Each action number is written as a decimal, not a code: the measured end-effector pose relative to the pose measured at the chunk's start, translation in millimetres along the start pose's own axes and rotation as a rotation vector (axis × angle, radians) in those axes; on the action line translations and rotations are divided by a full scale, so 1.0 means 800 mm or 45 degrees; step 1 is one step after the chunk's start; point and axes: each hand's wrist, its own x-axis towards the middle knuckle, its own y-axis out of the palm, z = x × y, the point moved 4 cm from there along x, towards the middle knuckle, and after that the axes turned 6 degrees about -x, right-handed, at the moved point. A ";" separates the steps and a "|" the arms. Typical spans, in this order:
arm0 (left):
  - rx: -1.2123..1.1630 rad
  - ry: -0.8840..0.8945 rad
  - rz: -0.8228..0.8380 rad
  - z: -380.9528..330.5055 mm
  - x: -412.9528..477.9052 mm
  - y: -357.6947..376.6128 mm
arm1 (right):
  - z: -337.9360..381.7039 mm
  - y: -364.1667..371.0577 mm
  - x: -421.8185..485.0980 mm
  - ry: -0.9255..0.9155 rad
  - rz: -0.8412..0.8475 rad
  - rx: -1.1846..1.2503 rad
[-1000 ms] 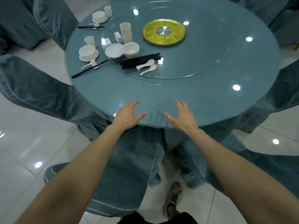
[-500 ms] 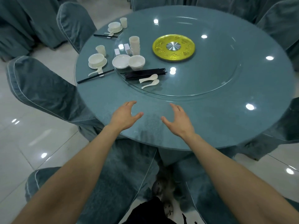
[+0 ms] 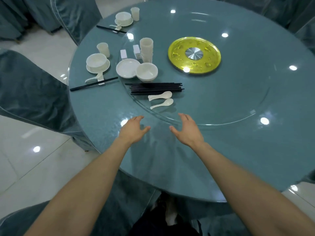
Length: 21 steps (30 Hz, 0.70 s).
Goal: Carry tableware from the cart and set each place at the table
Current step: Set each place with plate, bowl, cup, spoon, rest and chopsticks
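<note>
My left hand [image 3: 133, 129] and my right hand [image 3: 188, 129] hover empty, fingers spread, over the near part of the round blue table [image 3: 238, 150]. Just beyond them on the glass turntable [image 3: 221, 103] lie two white spoons [image 3: 161, 99], a bundle of black chopsticks [image 3: 156, 87], a white plate [image 3: 127, 68], stacked bowls [image 3: 147, 74], stacked cups [image 3: 146, 49] and small white rests [image 3: 130, 52]. A set place at the left has a bowl on a saucer [image 3: 97, 63], a cup [image 3: 103, 49], a spoon and chopsticks [image 3: 93, 83]. Another set place [image 3: 124, 19] is farther back.
A yellow disc with a metal hub [image 3: 194, 55] marks the turntable's centre. Blue-covered chairs stand around the table, one at the left [image 3: 32, 92] and one at the back left [image 3: 76, 16]. White tiled floor [image 3: 34, 159] lies to the left. My foot shows below.
I have stepped closer; the table now fills the view. Both hands have moved forward over the table toward the turntable's edge, still empty and spread.
</note>
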 end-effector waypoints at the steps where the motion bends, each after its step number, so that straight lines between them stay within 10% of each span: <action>1: 0.019 -0.004 0.003 0.005 0.011 0.003 | 0.002 0.004 0.015 0.004 0.010 -0.023; 21: 0.448 -0.109 0.137 0.005 0.058 0.014 | 0.004 0.056 0.134 0.044 -0.117 -0.400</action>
